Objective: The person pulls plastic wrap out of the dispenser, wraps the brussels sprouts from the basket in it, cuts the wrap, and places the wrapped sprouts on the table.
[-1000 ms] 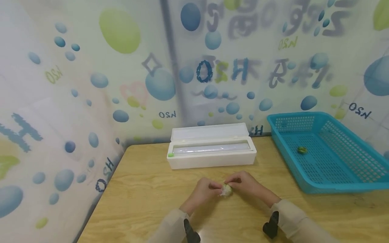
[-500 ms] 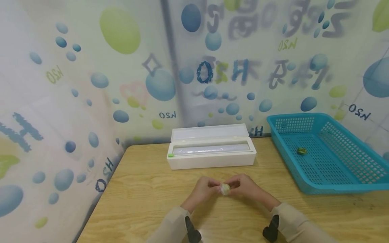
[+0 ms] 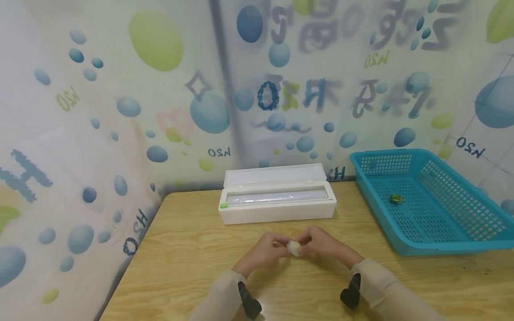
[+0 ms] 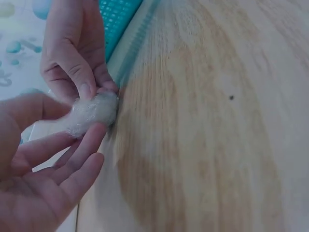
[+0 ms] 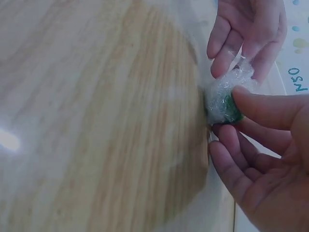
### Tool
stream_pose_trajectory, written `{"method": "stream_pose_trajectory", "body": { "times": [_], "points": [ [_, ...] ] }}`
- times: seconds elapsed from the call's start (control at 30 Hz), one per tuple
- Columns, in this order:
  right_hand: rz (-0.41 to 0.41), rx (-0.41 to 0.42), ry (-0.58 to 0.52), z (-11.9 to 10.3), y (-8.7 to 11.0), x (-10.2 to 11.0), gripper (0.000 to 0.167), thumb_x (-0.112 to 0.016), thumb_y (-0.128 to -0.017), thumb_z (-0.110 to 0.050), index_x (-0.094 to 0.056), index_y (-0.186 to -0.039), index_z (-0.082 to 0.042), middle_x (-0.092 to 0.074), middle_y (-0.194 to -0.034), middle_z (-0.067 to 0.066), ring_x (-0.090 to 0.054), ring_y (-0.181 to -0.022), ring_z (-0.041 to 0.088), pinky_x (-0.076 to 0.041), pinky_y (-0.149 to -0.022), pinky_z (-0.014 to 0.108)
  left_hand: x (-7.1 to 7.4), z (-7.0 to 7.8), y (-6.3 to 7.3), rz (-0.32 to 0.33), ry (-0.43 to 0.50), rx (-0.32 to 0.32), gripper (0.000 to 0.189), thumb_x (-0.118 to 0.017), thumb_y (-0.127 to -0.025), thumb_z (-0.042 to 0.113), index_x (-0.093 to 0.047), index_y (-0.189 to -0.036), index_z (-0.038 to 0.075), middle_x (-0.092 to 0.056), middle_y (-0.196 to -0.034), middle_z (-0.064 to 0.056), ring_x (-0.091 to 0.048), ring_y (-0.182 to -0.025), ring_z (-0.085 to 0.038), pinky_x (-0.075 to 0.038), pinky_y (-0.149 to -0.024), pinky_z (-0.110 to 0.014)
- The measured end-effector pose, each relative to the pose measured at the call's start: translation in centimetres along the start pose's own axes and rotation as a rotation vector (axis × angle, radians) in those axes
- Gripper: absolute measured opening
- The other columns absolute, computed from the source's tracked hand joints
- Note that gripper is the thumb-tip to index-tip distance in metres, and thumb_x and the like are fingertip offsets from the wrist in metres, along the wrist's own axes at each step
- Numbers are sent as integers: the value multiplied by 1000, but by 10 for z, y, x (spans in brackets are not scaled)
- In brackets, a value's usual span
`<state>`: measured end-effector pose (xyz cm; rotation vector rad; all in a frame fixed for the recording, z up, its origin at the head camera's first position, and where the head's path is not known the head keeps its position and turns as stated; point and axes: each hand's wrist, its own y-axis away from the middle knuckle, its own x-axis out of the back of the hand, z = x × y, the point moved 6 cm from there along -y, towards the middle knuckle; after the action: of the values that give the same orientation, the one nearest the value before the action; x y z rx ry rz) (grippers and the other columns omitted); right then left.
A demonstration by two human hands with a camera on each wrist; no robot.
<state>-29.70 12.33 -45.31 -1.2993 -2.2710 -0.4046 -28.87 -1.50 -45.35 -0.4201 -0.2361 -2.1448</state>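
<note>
Clear film (image 5: 220, 99) holds something green (image 5: 232, 109); basket (image 3: 453, 248), perhaps a vegetable (image 3: 395, 199).

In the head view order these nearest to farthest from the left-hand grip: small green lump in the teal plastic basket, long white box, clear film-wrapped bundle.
1. Film-wrapped bundle: touching the left-hand grip, on its right.
2. White box: ahead of it.
3. Green lump: far right, inside the teal basket.
</note>
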Motion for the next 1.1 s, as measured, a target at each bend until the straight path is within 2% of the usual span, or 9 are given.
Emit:
{"method": "stream_pose_trajectory", "body": {
  "times": [0.13, 0.33, 0.47, 0.6, 0.7, 0.83, 0.93, 1.03, 1.1],
  "points": [
    [-14, -6, -12, 0, -2, 0, 18, -70, -75, -7, -70, -93, -1, -66, -84, 3, -49, -77, 16, -43, -68, 31, 1, 0, -1, -2, -7, 3, 22, -68, -83, 11, -68, -104, 4, -66, -96, -5, -58, -92, -18, -49, -76, -29],
    [-87, 56, -4, 2, 0, -4, 25, -71, -79, -11, -68, -102, -2, -64, -94, 3, -55, -83, 16, -47, -73, 28, 5, 0, -3, 129, -108, 12, 11, -73, -76, 6, -70, -86, 1, -67, -82, -5, -59, -79, -14, -50, -68, -26],
    [-113, 76, 3, 4, 0, -6, 30, -72, -78, -7, -66, -107, -2, -61, -96, 2, -54, -83, 16, -48, -70, 25, 8, 0, -4, 167, -162, 18, 12, -75, -74, 7, -68, -81, 1, -65, -79, -3, -58, -76, -13, -49, -66, -27],
    [-94, 94, 36, 2, -2, -5, 25, -69, -80, -5, -67, -105, -2, -63, -93, -1, -53, -80, 12, -47, -68, 24, 11, 0, -6, 150, -160, -4, 13, -74, -74, 8, -69, -85, 3, -66, -82, -2, -59, -76, -13, -49, -67, -27],
    [-111, 123, 39, 1, -4, -5, 23, -68, -80, -4, -67, -103, -1, -64, -91, -1, -54, -79, 11, -47, -69, 24, 13, 1, -9, 89, -148, -33, 13, -72, -77, 7, -71, -90, 4, -68, -86, -2, -60, -81, -13, -49, -71, -28],
    [-107, 117, 28, 3, -4, -4, 25, -70, -78, -4, -67, -102, 1, -65, -91, 2, -55, -78, 12, -48, -68, 25, 15, 4, -9, 32, -168, -121, 13, -68, -82, 10, -71, -93, 3, -69, -90, -1, -61, -86, -11, -49, -76, -27],
    [-57, 60, -34, 7, -4, -1, 32, -73, -76, -5, -63, -106, 4, -65, -92, 6, -58, -80, 15, -50, -69, 26, 18, 4, -7, 70, -199, -147, 12, -69, -81, 10, -71, -88, 2, -69, -85, -1, -61, -80, -10, -49, -73, -27],
    [-10, 31, -113, 10, -3, 1, 33, -73, -76, -4, -61, -105, 6, -65, -94, 11, -61, -84, 20, -51, -71, 28, 20, 2, -6, 114, -223, -110, 10, -70, -79, 8, -71, -84, -1, -68, -80, -4, -61, -76, -12, -50, -69, -27],
    [7, 34, -144, 10, -2, 1, 30, -71, -77, -3, -62, -104, 6, -66, -96, 13, -62, -86, 22, -51, -74, 29, 20, 0, -6, 113, -223, -69, 10, -71, -78, 5, -71, -85, -1, -68, -80, -6, -62, -76, -14, -49, -69, -26]
  ]
}}
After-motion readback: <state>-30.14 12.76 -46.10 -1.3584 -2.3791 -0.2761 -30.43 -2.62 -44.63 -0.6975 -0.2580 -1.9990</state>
